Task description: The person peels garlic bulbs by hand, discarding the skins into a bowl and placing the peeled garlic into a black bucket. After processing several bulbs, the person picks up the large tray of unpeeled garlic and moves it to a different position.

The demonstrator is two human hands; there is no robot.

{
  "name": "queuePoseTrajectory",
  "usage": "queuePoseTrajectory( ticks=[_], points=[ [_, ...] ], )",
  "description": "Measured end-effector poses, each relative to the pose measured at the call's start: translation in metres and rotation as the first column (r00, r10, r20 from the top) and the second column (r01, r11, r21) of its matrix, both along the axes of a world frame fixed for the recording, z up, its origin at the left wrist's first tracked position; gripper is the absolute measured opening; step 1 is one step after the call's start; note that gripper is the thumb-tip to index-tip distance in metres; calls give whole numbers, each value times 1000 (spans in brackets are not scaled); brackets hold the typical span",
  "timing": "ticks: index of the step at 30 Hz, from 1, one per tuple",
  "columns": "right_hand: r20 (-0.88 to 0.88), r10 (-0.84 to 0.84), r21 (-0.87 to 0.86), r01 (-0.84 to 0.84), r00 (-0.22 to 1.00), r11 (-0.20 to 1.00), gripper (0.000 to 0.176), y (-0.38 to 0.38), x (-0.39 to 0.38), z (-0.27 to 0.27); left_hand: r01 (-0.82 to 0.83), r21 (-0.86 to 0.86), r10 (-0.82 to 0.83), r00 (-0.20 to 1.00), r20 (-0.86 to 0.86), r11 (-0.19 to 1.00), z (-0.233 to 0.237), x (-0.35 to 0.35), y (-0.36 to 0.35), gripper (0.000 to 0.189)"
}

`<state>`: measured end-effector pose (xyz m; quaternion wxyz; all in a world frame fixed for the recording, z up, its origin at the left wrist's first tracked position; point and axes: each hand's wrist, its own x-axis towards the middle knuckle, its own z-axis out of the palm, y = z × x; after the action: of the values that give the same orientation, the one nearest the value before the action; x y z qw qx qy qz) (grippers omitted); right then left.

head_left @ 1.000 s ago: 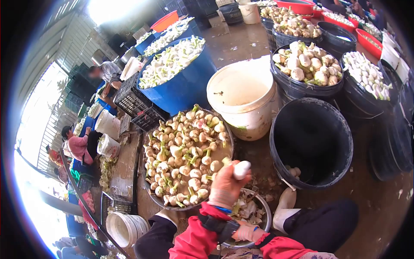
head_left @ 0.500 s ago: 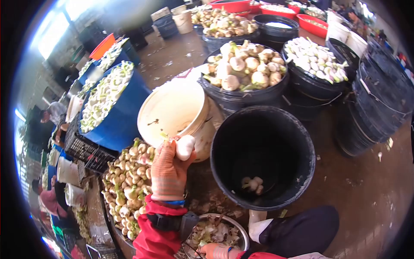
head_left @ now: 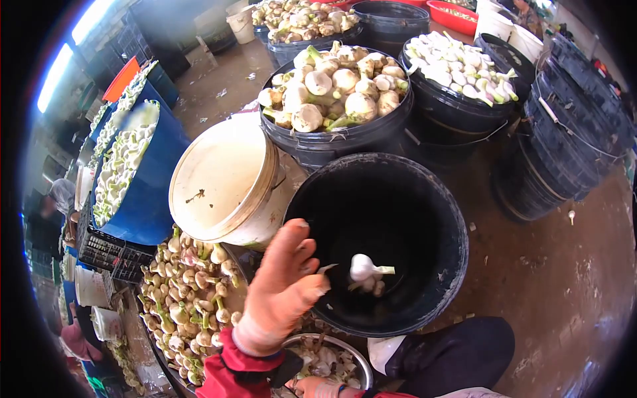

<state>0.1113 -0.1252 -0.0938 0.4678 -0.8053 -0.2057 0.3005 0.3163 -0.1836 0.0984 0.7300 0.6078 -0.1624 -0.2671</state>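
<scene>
My left hand (head_left: 280, 292), in an orange glove and red sleeve, is open with fingers apart at the near left rim of a black bucket (head_left: 458, 265). Inside the bucket's outline, just beyond my fingers, shows a white trimmed garlic bulb (head_left: 361, 267). Smaller bulbs (head_left: 378, 288) lie below it, partly hidden. My right hand (head_left: 318, 387), also gloved, is low at the bottom edge over a metal bowl (head_left: 361, 361) of garlic peelings (head_left: 325, 358). Its fingers are closed; what they hold, I cannot make out.
A heap of untrimmed garlic (head_left: 189, 292) lies to the left. Beside the bucket stands a lidded cream pail (head_left: 219, 179). Behind are black tubs of garlic (head_left: 338, 86) and peeled white bulbs (head_left: 458, 69). A blue barrel (head_left: 142, 192) stands left; stacked black buckets (head_left: 564, 132) stand right.
My left hand has let go of the white garlic bulb, which now shows within the black bucket. Its fingers have opened and the hand has moved toward the bucket. The view has shifted.
</scene>
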Motion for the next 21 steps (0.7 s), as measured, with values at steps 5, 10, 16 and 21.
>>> queuePoseTrajectory(
  ticks=[5,10,16,21],
  points=[
    [-545,-161,164,293,823,942,48,-5,-4,-11,-342,38,343,939,-25,939,-9,-18,88,57],
    [-438,-105,80,155,893,985,42,-14,2,-6,-535,687,564,796,217,492,-87,-68,223,16],
    [-418,-196,103,261,887,960,40,-8,3,-15,-465,878,94,885,457,111,-166,-46,248,40],
    [-587,-262,6,328,766,945,37,-4,6,-7,-26,1000,43,999,26,-2,-186,17,233,50]
  ],
)
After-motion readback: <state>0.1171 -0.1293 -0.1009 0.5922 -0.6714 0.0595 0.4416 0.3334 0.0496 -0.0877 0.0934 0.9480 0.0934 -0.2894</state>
